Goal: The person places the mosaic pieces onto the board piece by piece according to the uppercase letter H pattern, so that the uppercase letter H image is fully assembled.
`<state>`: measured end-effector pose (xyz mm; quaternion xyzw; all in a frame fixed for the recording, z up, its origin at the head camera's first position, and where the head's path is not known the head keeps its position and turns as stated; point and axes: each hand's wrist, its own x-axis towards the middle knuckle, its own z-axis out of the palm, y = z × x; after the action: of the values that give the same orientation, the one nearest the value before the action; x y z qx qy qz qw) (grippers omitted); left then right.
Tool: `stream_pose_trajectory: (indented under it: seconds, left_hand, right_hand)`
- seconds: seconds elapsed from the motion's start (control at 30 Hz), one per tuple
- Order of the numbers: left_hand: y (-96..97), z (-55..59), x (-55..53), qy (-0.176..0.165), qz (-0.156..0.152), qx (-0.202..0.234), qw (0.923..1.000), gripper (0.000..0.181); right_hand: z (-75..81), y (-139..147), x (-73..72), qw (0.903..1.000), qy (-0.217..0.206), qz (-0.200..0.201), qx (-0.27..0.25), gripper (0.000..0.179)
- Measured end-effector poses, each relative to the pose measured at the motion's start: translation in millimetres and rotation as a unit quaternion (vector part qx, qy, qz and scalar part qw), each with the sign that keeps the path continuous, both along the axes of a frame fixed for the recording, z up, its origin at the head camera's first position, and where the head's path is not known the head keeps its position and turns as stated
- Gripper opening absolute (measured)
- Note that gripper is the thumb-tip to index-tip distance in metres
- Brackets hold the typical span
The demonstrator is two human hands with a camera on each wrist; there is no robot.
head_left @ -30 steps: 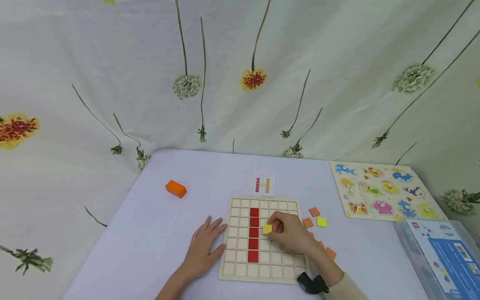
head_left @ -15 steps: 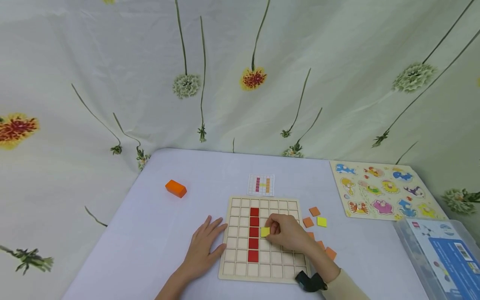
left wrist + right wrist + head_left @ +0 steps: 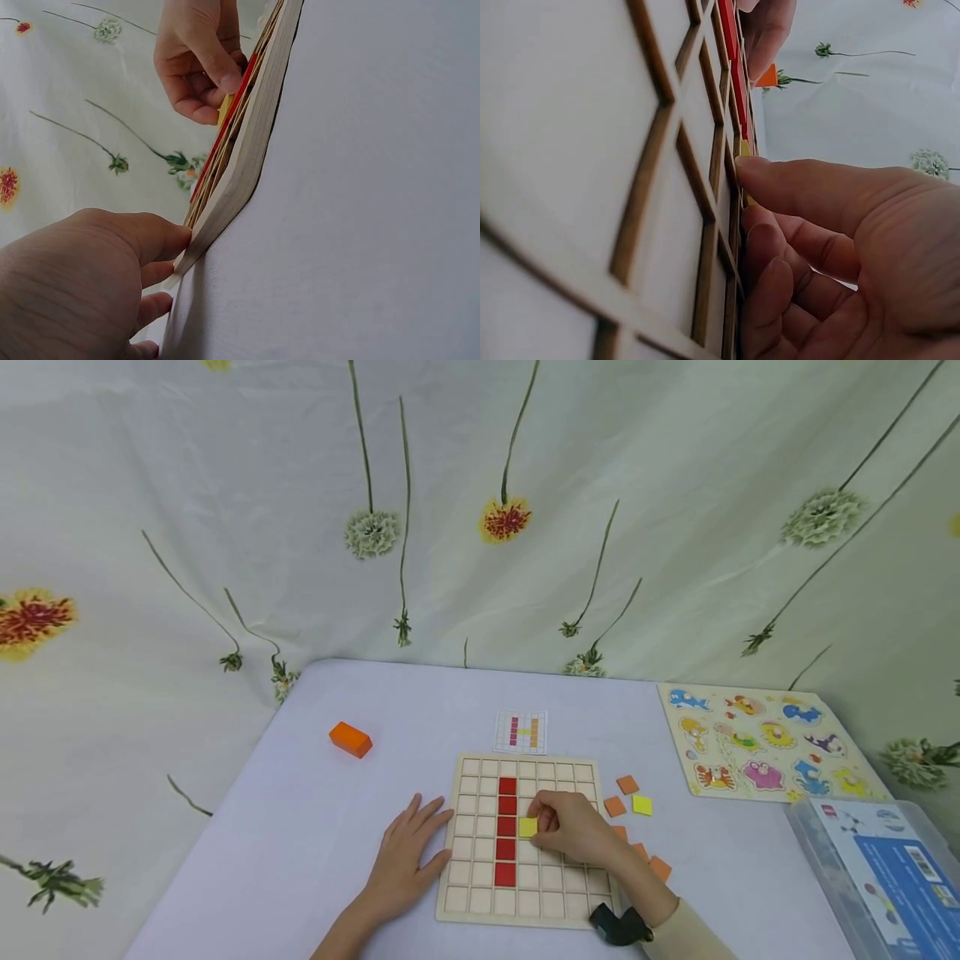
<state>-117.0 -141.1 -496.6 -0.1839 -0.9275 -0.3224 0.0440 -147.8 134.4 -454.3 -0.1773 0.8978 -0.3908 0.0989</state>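
Observation:
My right hand (image 3: pixel 573 827) pinches a yellow square tile (image 3: pixel 527 827) at its right side, thumb and fingertip on its edges. The tile sits at a cell of the wooden grid board (image 3: pixel 480 902), just right of the middle of a column of red tiles (image 3: pixel 506 849). In the right wrist view, the thumb covers part of the yellow tile (image 3: pixel 745 148), close against the grid. My left hand (image 3: pixel 407 857) lies with fingers spread at the board's left edge. The left wrist view has its thumb touching the board's side (image 3: pixel 225 202).
Loose orange tiles (image 3: pixel 627 785) and one yellow tile (image 3: pixel 642 805) lie right of the board. Behind it is a small pattern card (image 3: pixel 521 732). An orange block (image 3: pixel 350 740) sits at left; an animal puzzle (image 3: pixel 765 743) and a plastic case (image 3: pixel 885 868) are at right.
The yellow tile has shifted slightly left and down, from tilted over the board to flat at the cell beside the red column. The left hand stays in place.

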Motion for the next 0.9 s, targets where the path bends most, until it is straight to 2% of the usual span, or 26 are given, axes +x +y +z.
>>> stream_pose_trajectory:
  seconds: [0.4, 0.57, 0.73, 0.9]
  left_hand:
    - [-0.8, -1.3, -0.7, 0.008, -0.001, -0.003, 1.0, 0.049]
    - [-0.9, -2.0, -1.2, 0.013, -0.004, -0.002, 0.9999, 0.05]
    - [-0.7, -1.5, -1.3, 0.016, -0.004, -0.003, 0.9999, 0.049]
    - [-0.7, -1.3, -1.1, 0.012, -0.003, -0.004, 0.9999, 0.049]
  right_hand:
    - [1.8, 2.3, 1.2, 0.9994, -0.027, -0.002, -0.023, 0.022]
    - [12.1, 7.3, 4.2, 0.9989, -0.025, 0.004, -0.04, 0.023]
    - [26.1, 19.6, 7.9, 0.9962, -0.016, 0.011, -0.085, 0.028]
    - [37.5, 40.9, 12.4, 0.9935, -0.007, -0.02, -0.112, 0.033]
